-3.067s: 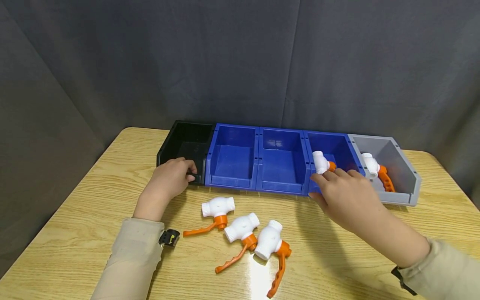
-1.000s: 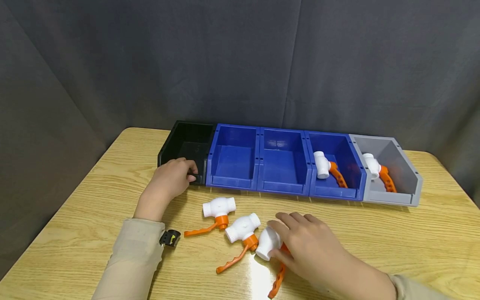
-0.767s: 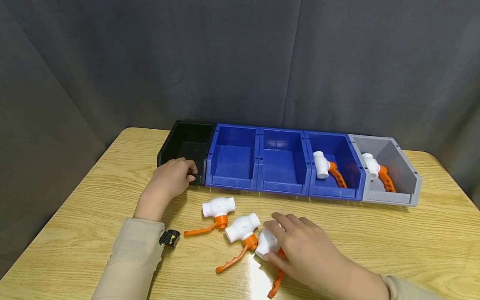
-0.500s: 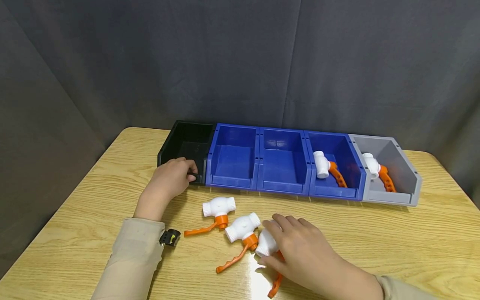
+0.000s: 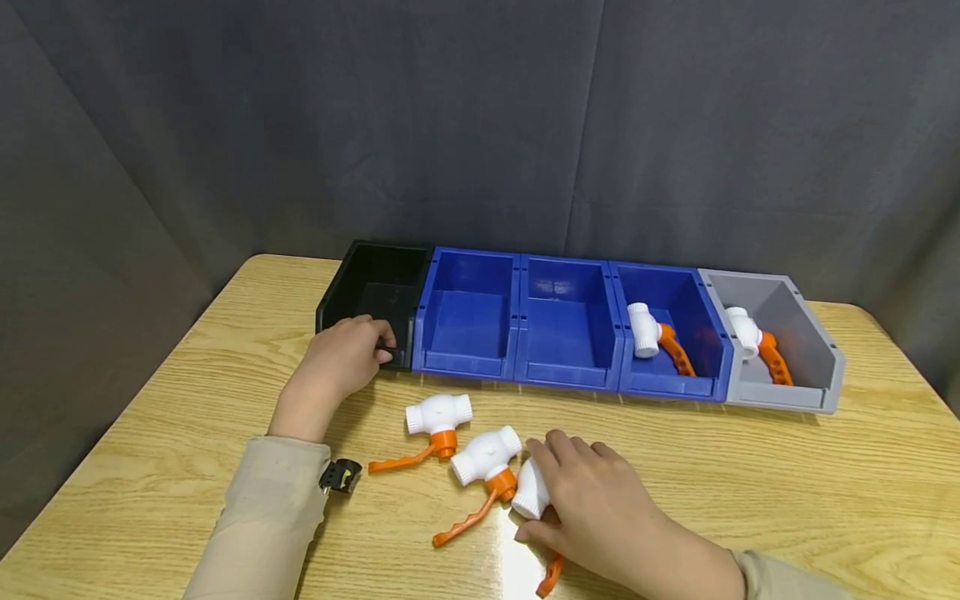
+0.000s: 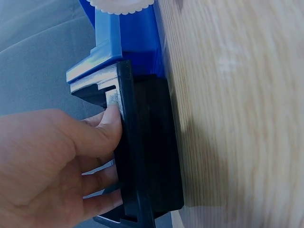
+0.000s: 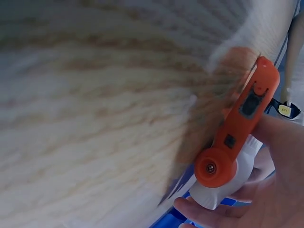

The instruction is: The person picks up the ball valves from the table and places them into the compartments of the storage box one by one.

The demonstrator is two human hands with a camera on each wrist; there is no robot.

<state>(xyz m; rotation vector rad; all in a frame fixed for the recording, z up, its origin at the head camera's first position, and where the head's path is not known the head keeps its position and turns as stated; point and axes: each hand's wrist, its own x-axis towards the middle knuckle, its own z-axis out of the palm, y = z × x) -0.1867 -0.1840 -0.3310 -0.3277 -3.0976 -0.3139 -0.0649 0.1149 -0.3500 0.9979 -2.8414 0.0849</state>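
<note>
My left hand [image 5: 337, 358] grips the front lip of a black bin [image 5: 386, 304]; in the left wrist view the thumb lies on the lip and the fingers reach over it. At the table's front, my right hand [image 5: 603, 512] holds a white ball valve [image 5: 531, 492] with an orange lever, fingers curled round the white body. The right wrist view shows the orange lever [image 7: 244, 114] beside the palm, and the fingertips at the white body. Part of this valve is hidden under the hand. Two similar valves, one in the middle [image 5: 486, 456] and one farther left [image 5: 438, 414], lie beside it.
Right of the black bin stand three blue bins in a row, the left one [image 5: 468, 321], the middle one [image 5: 558, 329] and the right one [image 5: 678, 292], then a grey bin [image 5: 806, 333]. A valve [image 5: 643, 329] lies in the right blue bin, another [image 5: 744, 329] in the grey bin.
My right hand has left the right blue bin, where a valve now lies, come back toward the front and closed round the rightmost table valve. The left hand has stayed on the black bin.
</note>
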